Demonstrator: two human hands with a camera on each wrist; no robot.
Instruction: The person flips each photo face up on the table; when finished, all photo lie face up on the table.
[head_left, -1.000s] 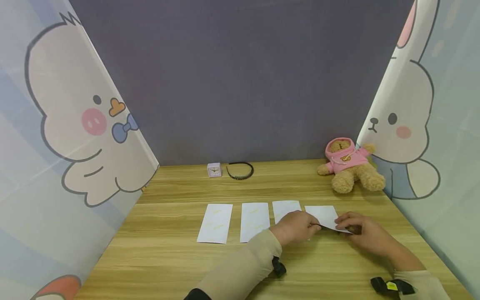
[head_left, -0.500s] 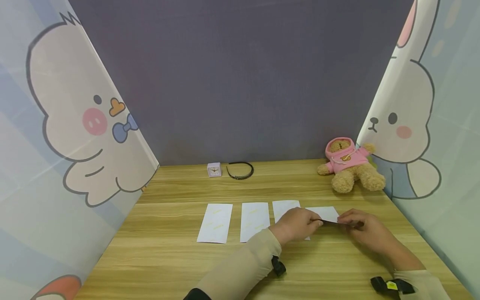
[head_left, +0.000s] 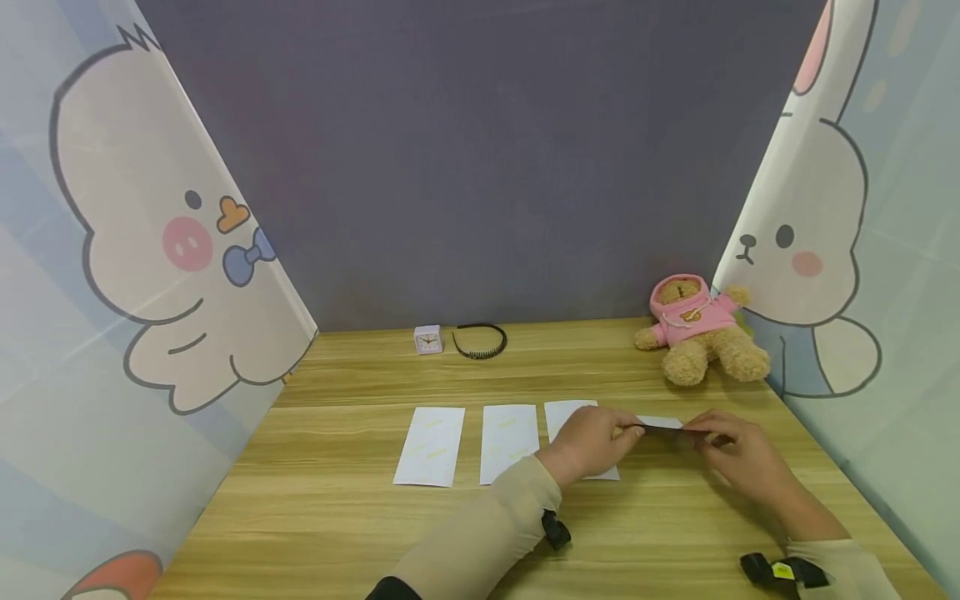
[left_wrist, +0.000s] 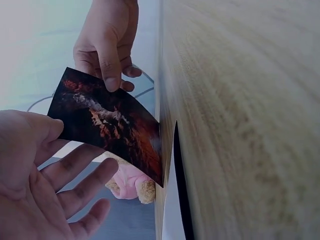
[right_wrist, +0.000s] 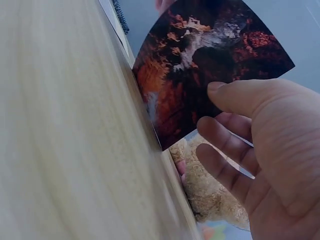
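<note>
Standing here, I'm seeing the dark grey back wall [head_left: 480, 167] filling the upper middle of the frame. A cartoon-printed left panel [head_left: 45, 467] and right panel [head_left: 915, 358] are flanking it. The pale wooden table [head_left: 315, 533] is spreading across the lower half, its grain running sideways, its top looking smooth.

A toy bear [head_left: 682, 371] in pink is lounging right of centre, at the table's far side. Below it, the left hand [head_left: 588, 442] and right hand [head_left: 742, 454] are facing each other, pinching opposite ends of one photo card [left_wrist: 107, 117] between them, lower right of centre. Both grips are narrow; the thumbs are lying on the dark, fiery picture side. The card is tilting, bowing slightly; whether its lower edge is touching wood, I can't tell.

Handling it well, I'm judging, would mean pinching lightly and evenly, keeping thumbs near the edges, easing that bow against creasing, and clearing the neighbouring card.

Left of it, the left white card [head_left: 430, 447], middle white card [head_left: 510, 443] and partly hidden right white card [head_left: 567, 413] are lying in a row. Upper middle, a black headband [head_left: 487, 356] and a small clock [head_left: 428, 339] are sitting side by side.
</note>
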